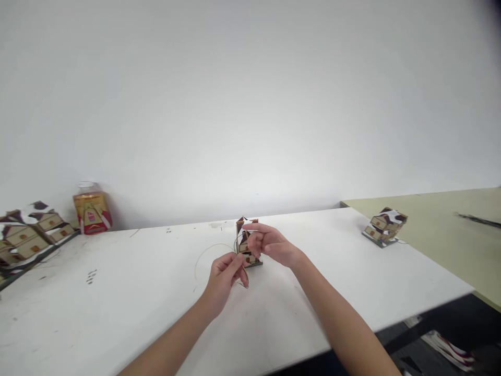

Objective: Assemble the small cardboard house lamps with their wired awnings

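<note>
A small model house (247, 257) with a snowy-looking roof stands on the white table, just behind my two hands. My left hand (226, 272) is closed in a pinch on a thin wire at the house's lower front. A pale loop of the wire (200, 256) curves over the table to the left. My right hand (270, 244) is in front of the house's right side, its index finger stretched left across the roof and its other fingers curled. Whether those curled fingers hold part of the wire is too small to make out.
Several model houses (29, 237) stand on a dark base at the far left. Beside them is a bottle (93, 209) of amber liquid. Another small house (385, 226) sits at the right. Dark thin strands (478, 220) lie on the yellowish table (442, 219).
</note>
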`<action>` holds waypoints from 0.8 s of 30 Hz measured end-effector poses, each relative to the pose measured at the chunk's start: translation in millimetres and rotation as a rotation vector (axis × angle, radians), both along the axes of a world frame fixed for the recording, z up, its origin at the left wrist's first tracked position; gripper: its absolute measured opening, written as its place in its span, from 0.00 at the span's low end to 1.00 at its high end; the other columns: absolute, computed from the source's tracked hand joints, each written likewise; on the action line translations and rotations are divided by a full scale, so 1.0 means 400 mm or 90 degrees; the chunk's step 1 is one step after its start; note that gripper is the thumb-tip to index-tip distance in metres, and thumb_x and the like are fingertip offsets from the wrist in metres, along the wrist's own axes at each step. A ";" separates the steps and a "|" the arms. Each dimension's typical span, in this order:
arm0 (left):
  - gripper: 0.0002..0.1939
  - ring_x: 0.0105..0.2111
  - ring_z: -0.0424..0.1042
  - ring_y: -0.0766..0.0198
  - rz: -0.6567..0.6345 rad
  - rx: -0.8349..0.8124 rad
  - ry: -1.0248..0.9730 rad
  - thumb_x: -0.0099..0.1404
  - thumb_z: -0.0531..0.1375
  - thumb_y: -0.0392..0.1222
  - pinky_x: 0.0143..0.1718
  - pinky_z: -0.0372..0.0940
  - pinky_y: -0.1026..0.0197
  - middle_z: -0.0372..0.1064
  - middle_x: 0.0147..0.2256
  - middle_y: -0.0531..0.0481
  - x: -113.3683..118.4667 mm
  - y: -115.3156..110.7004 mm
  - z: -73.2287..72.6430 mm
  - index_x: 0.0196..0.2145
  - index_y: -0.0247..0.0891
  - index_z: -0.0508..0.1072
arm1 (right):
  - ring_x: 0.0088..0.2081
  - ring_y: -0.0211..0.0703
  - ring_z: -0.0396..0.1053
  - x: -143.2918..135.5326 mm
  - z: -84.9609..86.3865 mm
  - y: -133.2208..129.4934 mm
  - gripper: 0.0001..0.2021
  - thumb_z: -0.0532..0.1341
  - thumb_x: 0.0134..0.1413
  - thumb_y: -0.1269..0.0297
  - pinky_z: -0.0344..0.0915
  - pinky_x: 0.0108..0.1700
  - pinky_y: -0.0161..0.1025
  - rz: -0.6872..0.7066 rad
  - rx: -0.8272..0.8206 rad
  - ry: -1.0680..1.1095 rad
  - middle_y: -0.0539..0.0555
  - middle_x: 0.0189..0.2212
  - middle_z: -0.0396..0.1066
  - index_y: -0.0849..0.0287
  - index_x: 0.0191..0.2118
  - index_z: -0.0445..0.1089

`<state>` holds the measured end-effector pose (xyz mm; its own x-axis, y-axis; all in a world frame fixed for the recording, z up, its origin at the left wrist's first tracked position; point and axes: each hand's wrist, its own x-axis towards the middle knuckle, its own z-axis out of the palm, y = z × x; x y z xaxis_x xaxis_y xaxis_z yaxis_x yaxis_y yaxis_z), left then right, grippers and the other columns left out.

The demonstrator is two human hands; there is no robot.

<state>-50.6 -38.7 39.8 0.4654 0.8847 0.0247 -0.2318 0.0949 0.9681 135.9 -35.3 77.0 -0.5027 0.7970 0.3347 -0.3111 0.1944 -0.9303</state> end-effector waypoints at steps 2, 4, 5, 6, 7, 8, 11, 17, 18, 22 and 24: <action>0.19 0.17 0.64 0.67 0.014 0.036 0.025 0.59 0.59 0.55 0.24 0.59 0.63 0.64 0.13 0.53 -0.003 0.002 -0.001 0.23 0.36 0.68 | 0.30 0.37 0.64 -0.003 -0.011 -0.002 0.34 0.67 0.40 0.60 0.62 0.31 0.37 -0.020 -0.042 0.045 0.53 0.39 0.66 0.51 0.57 0.61; 0.19 0.17 0.64 0.68 0.037 0.080 0.055 0.59 0.59 0.55 0.23 0.58 0.64 0.64 0.14 0.53 -0.006 0.004 -0.002 0.23 0.35 0.69 | 0.29 0.38 0.64 -0.013 -0.018 -0.010 0.36 0.68 0.38 0.63 0.62 0.31 0.37 -0.065 -0.065 0.065 0.53 0.40 0.66 0.49 0.58 0.59; 0.18 0.17 0.64 0.69 0.051 0.103 0.071 0.59 0.60 0.54 0.23 0.58 0.64 0.65 0.15 0.53 -0.007 0.004 -0.002 0.23 0.35 0.70 | 0.29 0.37 0.64 -0.021 -0.021 -0.015 0.37 0.68 0.38 0.64 0.62 0.30 0.37 -0.108 -0.070 0.072 0.52 0.40 0.66 0.49 0.58 0.58; 0.18 0.17 0.64 0.69 0.065 0.127 0.085 0.59 0.60 0.53 0.23 0.58 0.65 0.65 0.15 0.53 -0.008 0.004 -0.002 0.23 0.35 0.70 | 0.28 0.36 0.63 -0.031 -0.022 -0.019 0.37 0.68 0.38 0.66 0.62 0.30 0.36 -0.163 -0.075 0.077 0.52 0.39 0.66 0.48 0.57 0.58; 0.18 0.17 0.64 0.70 0.081 0.152 0.097 0.59 0.60 0.53 0.22 0.58 0.65 0.66 0.16 0.53 -0.009 0.005 -0.003 0.22 0.35 0.69 | 0.28 0.35 0.63 -0.041 -0.024 -0.024 0.36 0.68 0.38 0.67 0.62 0.30 0.35 -0.224 -0.081 0.082 0.51 0.38 0.67 0.48 0.56 0.58; 0.18 0.18 0.63 0.70 0.097 0.177 0.107 0.59 0.60 0.52 0.22 0.58 0.66 0.65 0.16 0.53 -0.010 0.006 -0.004 0.21 0.35 0.69 | 0.28 0.34 0.62 -0.051 -0.026 -0.028 0.34 0.68 0.39 0.68 0.62 0.29 0.34 -0.282 -0.090 0.087 0.50 0.37 0.67 0.49 0.55 0.59; 0.17 0.18 0.62 0.71 0.135 0.244 0.125 0.60 0.59 0.50 0.21 0.58 0.67 0.65 0.16 0.53 -0.014 0.011 -0.011 0.20 0.35 0.69 | 0.28 0.33 0.62 -0.077 -0.035 -0.037 0.27 0.70 0.39 0.68 0.62 0.29 0.32 -0.361 -0.120 0.111 0.49 0.36 0.66 0.52 0.48 0.63; 0.17 0.18 0.63 0.71 0.194 0.309 0.160 0.63 0.57 0.47 0.20 0.60 0.68 0.64 0.16 0.54 -0.030 0.028 -0.022 0.21 0.35 0.70 | 0.26 0.31 0.59 -0.109 -0.053 -0.059 0.19 0.70 0.39 0.66 0.56 0.24 0.30 -0.316 -0.159 0.122 0.49 0.33 0.64 0.57 0.39 0.65; 0.17 0.17 0.63 0.71 0.202 0.324 0.170 0.63 0.57 0.47 0.20 0.60 0.69 0.65 0.16 0.54 -0.031 0.030 -0.021 0.21 0.35 0.70 | 0.25 0.31 0.58 -0.114 -0.056 -0.064 0.19 0.70 0.40 0.65 0.56 0.24 0.30 -0.324 -0.155 0.126 0.49 0.33 0.64 0.56 0.39 0.64; 0.17 0.18 0.63 0.72 0.241 0.440 0.211 0.64 0.56 0.44 0.20 0.59 0.70 0.65 0.17 0.53 -0.035 0.036 -0.017 0.20 0.35 0.70 | 0.28 0.33 0.60 -0.124 -0.070 -0.082 0.15 0.65 0.49 0.62 0.59 0.26 0.34 -0.523 -0.017 0.118 0.51 0.39 0.60 0.55 0.33 0.55; 0.16 0.19 0.64 0.72 0.238 0.522 0.225 0.64 0.56 0.42 0.21 0.60 0.70 0.66 0.18 0.53 -0.036 0.040 -0.021 0.20 0.35 0.70 | 0.33 0.37 0.62 -0.126 -0.079 -0.090 0.11 0.63 0.51 0.65 0.60 0.32 0.38 -0.670 0.190 0.018 0.51 0.37 0.58 0.56 0.32 0.56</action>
<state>-65.1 -22.7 31.5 0.2558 0.7475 0.6131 0.2076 -0.6618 0.7203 85.5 -71.3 45.4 0.3931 0.7087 0.5859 0.1222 0.5912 -0.7972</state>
